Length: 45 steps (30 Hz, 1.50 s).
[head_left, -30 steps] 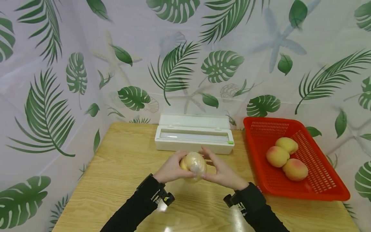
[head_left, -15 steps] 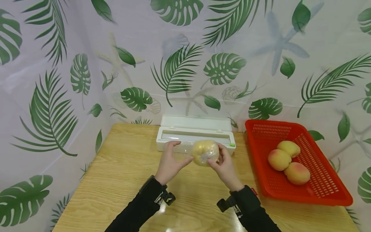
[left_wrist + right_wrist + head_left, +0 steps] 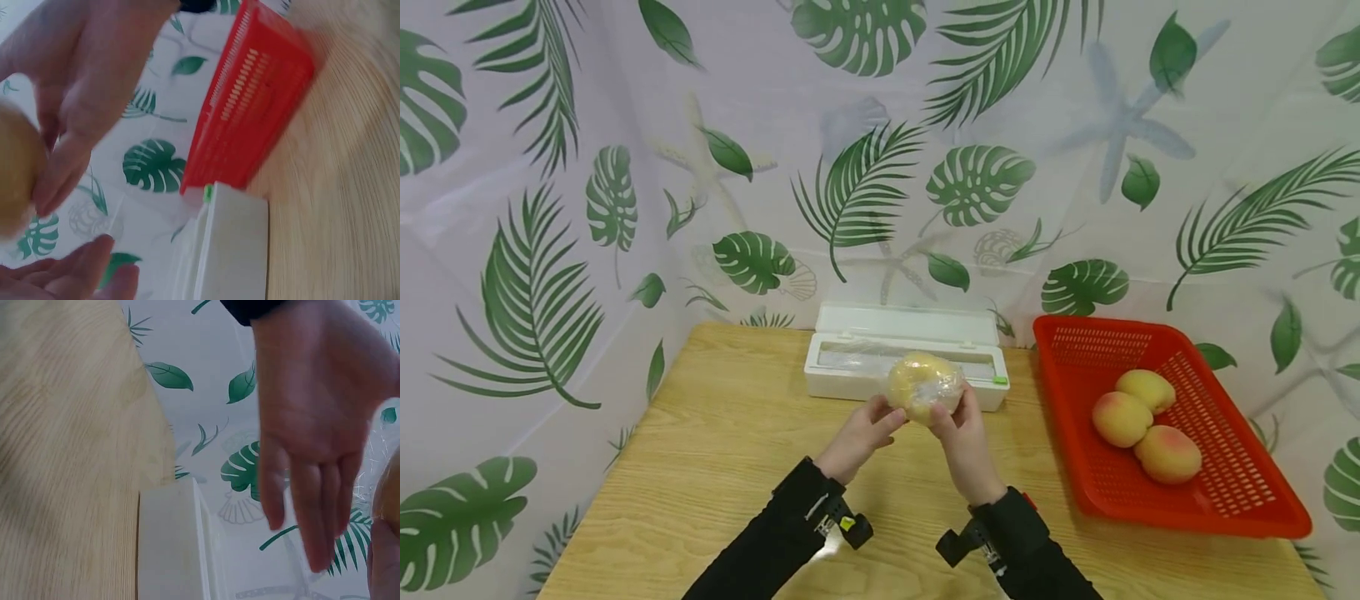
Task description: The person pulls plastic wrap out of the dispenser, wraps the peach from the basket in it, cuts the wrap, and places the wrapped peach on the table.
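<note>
A yellow peach [image 3: 917,383] wrapped in clear cling film is held up over the table in the head view. My right hand [image 3: 967,437] grips its right side, thumb in front. At the peach's lower left is my left hand [image 3: 863,433], its fingers extended; whether they touch the film is unclear. From the right wrist, the left hand [image 3: 315,425] shows straight fingers beside the peach [image 3: 390,494], which is cut off at the edge. In the left wrist view, the right hand [image 3: 87,81] holds the blurred peach [image 3: 15,175].
Behind the hands stands a white cling film dispenser [image 3: 850,385], lid raised, with a green slider [image 3: 1000,380] at its right end. A red plastic basket [image 3: 1075,467] to the right holds three peaches [image 3: 1168,454]. A leaf-patterned sheet [image 3: 880,100] hangs behind the wooden table [image 3: 700,467].
Both hands were on the peach at first. The left hand then drew away leftward with fingers spread and has come back to the peach's lower left. The right hand keeps its grip as the peach turns.
</note>
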Available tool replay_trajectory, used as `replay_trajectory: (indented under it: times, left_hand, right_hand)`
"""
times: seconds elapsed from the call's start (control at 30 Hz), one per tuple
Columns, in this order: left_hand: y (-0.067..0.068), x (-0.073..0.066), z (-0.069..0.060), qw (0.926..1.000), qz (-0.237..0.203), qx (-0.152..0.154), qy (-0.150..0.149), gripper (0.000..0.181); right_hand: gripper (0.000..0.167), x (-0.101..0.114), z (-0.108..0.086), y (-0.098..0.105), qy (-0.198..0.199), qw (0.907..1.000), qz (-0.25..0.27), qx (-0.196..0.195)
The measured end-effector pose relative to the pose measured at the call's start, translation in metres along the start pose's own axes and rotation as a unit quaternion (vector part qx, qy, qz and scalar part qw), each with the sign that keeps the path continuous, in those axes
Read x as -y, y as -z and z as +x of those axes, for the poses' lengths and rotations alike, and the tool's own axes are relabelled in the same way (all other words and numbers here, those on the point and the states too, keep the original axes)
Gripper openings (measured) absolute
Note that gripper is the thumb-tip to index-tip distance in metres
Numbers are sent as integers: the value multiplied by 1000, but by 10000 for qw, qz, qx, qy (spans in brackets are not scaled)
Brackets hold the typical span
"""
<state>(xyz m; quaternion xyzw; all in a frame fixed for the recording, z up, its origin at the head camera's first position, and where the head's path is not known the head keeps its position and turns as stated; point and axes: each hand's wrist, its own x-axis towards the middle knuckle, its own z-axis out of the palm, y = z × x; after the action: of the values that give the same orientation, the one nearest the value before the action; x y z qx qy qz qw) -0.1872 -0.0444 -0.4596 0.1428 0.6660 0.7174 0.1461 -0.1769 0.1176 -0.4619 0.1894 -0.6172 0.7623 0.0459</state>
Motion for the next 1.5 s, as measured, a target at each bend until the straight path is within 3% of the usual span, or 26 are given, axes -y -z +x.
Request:
replay_trajectory:
  times: [0.07, 0.2, 0.37, 0.47, 0.53, 0.63, 0.7, 0.9, 1.03, 1.1, 1.27, 1.33, 1.43, 1.5]
  left_hand:
    - [-5, -1, 2, 9984, -526, 142, -120, 86]
    - [-12, -5, 4, 9904, -1311, 113, -424, 76]
    - [-15, -6, 0, 9819, -1784, 50, -632, 70]
    - [-15, -6, -2, 9812, -1801, 136, -674, 72]
    - [-14, -6, -3, 9825, -1722, 202, -686, 71]
    - [-13, -7, -4, 9858, -1529, 155, -674, 65]
    - [-13, -8, -4, 9875, -1418, 88, -684, 62]
    - [-13, -9, -4, 9900, -1208, -109, -719, 61]
    - [-14, -10, -4, 9913, -1032, -262, -779, 53]
    - [-15, -11, -5, 9913, -953, -392, -820, 50]
    - [-15, -9, -8, 9911, -665, -804, -831, 49]
    - [-15, -9, -8, 9909, -482, -997, -767, 48]
    - [-16, -11, -10, 9900, -185, -1251, -626, 48]
    - [-17, -14, -12, 9885, 65, -1394, -588, 48]
  right_hand:
    - [64, -1, -2, -6, -24, 10000, 40, 80]
    - [65, -1, -5, -14, -71, 9998, -158, 108]
    - [84, 2, -4, -13, -186, 9970, -704, 257]
    - [95, 4, -2, -10, -259, 9970, -529, 502]
    - [93, 6, -2, -9, -237, 9969, -498, 559]
    - [82, 9, -2, -10, 68, 9949, -894, 460]
    - [74, 11, -2, -12, 446, 9875, -1469, 359]
    - [69, 26, -6, -23, 1670, 9397, -2980, 144]
    - [69, 12, -4, -17, 2211, 8946, -3884, 6]
    - [70, 1, -3, -12, 2429, 8672, -4346, -95]
    - [69, 0, -7, -15, 2727, 8053, -5258, -249]
    - [66, -1, -9, -16, 2775, 7848, -5534, -283]
    - [63, -3, -11, -16, 2776, 7652, -5800, -327]
    - [63, -4, -12, -16, 2715, 7605, -5889, -334]
